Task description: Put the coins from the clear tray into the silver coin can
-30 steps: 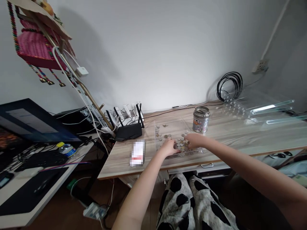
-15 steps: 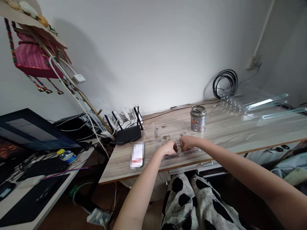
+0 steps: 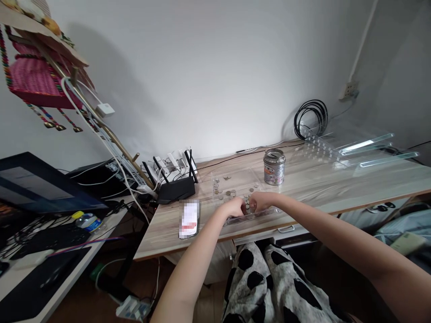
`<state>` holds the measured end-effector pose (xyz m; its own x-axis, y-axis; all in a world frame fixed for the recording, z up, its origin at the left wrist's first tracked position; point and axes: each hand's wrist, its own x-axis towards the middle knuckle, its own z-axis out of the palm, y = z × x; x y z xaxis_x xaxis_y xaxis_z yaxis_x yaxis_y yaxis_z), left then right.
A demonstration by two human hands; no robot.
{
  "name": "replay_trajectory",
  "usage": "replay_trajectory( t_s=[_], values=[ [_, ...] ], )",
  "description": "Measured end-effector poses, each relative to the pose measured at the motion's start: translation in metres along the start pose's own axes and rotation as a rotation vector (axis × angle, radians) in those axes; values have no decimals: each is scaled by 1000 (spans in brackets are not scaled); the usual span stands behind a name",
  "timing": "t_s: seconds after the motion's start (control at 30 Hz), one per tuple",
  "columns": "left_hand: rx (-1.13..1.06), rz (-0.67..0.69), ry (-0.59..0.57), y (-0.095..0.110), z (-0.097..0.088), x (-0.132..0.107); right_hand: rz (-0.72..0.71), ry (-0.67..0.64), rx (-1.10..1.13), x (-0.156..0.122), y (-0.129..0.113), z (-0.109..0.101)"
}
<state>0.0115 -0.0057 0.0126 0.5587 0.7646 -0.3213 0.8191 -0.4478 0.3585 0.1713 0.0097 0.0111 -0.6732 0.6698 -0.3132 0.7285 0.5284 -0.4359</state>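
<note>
A clear shallow tray (image 3: pixel 235 177) lies on the wooden desk (image 3: pixel 303 193) with several coins (image 3: pixel 226 193) scattered in it. My left hand (image 3: pixel 235 207) and my right hand (image 3: pixel 258 200) meet over the near side of the tray, both with fingers curled down among the coins. What the fingers hold is too small to make out. A metal coin tin (image 3: pixel 274 167) with a slotted lid stands upright just behind the tray, to the right of my hands.
A phone (image 3: pixel 188 219) lies left of the tray. A black router (image 3: pixel 175 188) and a power strip sit at the desk's back left. Clear acrylic pieces (image 3: pixel 350 148) and a coiled black cable (image 3: pixel 311 119) are at the back right. A monitor (image 3: pixel 40 184) stands on the lower left desk.
My two hands have drawn together over the coins, from slightly apart to nearly touching, and their fingers have curled in. The view has shifted slightly.
</note>
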Motion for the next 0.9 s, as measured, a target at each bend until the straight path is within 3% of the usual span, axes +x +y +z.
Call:
replay_trajectory(
  t_s=[0.13, 0.37, 0.53, 0.67, 0.77, 0.9],
  values=[
    [-1, -9, -12, 2, -2, 0, 11, -67, 116, 3, 0, 1],
    [-22, -13, -50, -2, -1, -1, -12, -188, 105, 7, -5, -6],
    [-192, 96, -6, -7, 3, -1, -21, -113, 49, 5, -6, -2],
    [-332, 78, -13, -9, 6, 1, -14, 54, -35, 4, -2, 2],
    [-638, -39, 170, -7, 8, 5, 57, 211, 92, 2, 6, -6],
    [-1477, -163, 435, -4, 9, 12, 42, 418, 471, 2, 8, -29]
  ],
)
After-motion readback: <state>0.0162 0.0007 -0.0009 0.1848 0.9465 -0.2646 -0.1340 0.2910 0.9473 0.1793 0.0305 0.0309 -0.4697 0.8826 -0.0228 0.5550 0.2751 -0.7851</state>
